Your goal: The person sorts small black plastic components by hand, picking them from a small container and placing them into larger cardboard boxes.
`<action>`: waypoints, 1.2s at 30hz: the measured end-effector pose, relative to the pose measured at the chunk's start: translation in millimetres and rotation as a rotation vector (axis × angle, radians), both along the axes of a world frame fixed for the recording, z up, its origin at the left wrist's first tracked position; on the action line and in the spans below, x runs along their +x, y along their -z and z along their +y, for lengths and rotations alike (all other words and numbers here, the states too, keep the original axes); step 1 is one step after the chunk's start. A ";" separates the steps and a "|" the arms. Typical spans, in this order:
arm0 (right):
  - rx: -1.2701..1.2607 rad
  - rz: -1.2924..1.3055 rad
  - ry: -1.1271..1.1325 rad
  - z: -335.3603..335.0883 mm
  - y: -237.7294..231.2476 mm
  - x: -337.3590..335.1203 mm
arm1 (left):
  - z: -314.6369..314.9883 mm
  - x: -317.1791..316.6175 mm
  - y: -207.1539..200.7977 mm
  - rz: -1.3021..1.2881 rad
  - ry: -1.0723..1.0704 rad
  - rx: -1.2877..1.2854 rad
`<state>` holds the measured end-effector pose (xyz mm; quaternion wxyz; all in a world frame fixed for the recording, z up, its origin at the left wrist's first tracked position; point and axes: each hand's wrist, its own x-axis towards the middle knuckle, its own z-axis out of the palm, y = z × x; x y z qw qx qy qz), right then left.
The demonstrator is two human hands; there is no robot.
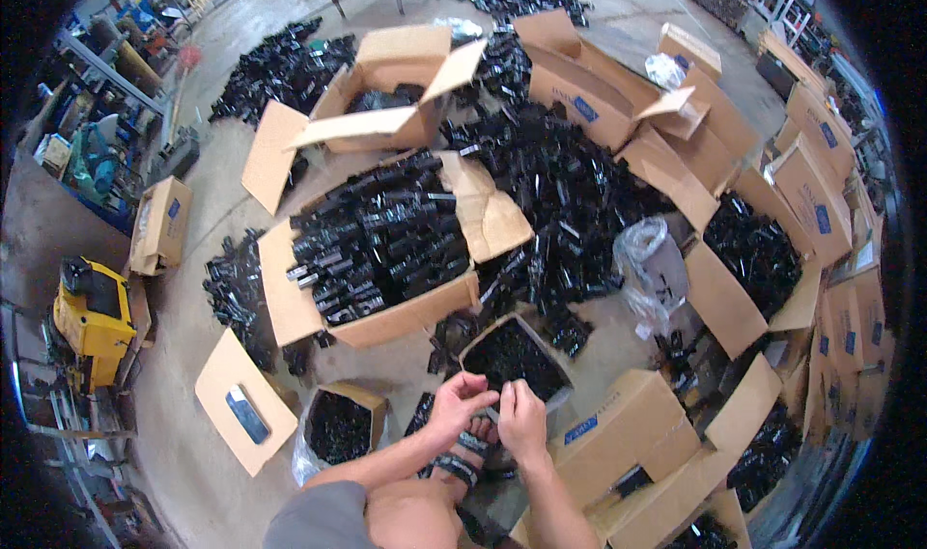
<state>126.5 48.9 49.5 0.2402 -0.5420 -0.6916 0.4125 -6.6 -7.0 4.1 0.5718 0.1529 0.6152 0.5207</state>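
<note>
My left hand (457,412) and my right hand (522,418) are close together at the lower middle, fingertips nearly meeting. The fingers of both are closed in a pinch; what they hold, if anything, is too small to make out. Just beyond them stands a small open carton (560,380) filled with small black parts (515,354). To the left, another small carton (363,392) in a clear plastic liner holds similar black bits (338,427). Farther off, a large open cardboard box (410,319) is heaped with black plastic-looking pieces (379,235). My sandalled foot (462,460) shows below my hands.
Loose black pieces (570,192) cover the floor beyond. More open boxes (618,433) line the right, beside a clear plastic bag (652,264). A phone-like dark object (247,414) lies on a flap at left. A yellow machine (92,317) stands far left.
</note>
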 end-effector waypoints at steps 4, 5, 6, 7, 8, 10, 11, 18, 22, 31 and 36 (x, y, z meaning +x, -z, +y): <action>-0.009 0.020 0.026 -1.0 -5.2 -4.5 | 1.9 -6.9 -13.7 -0.043 -0.042 0.009; -0.071 0.053 0.055 -3.2 -11.7 -5.5 | 2.5 -6.5 -11.3 -0.043 -0.032 -0.005; 0.031 0.060 0.024 -2.8 -2.5 -3.7 | 4.6 -6.6 -13.0 0.006 0.003 -0.012; 0.056 0.036 -0.025 -3.6 6.0 -2.5 | 2.4 -8.9 -11.3 0.000 0.007 0.002; 0.090 0.018 -0.078 -3.2 12.9 -1.8 | -0.8 -10.5 -7.3 -0.003 0.007 0.024; -0.004 -0.041 -0.125 -8.1 12.4 -5.4 | -13.8 -12.7 -2.3 -0.103 -0.040 0.019; -0.044 -0.002 -0.082 -11.9 6.3 -14.4 | -23.0 -18.5 2.4 -0.148 -0.051 0.014; -0.249 0.037 0.103 -15.9 24.3 6.4 | -66.8 -68.5 18.5 -0.311 -0.599 -0.121; -0.285 0.078 0.179 -9.7 26.0 17.9 | -91.5 -143.1 39.4 -0.014 -0.968 0.076; 0.066 -0.221 0.513 82.6 69.1 69.3 | -44.1 -79.2 22.5 -0.106 -0.594 -0.080; -0.319 -0.578 0.545 141.9 96.3 79.3 | -9.1 -44.0 5.2 -0.078 -0.294 -0.065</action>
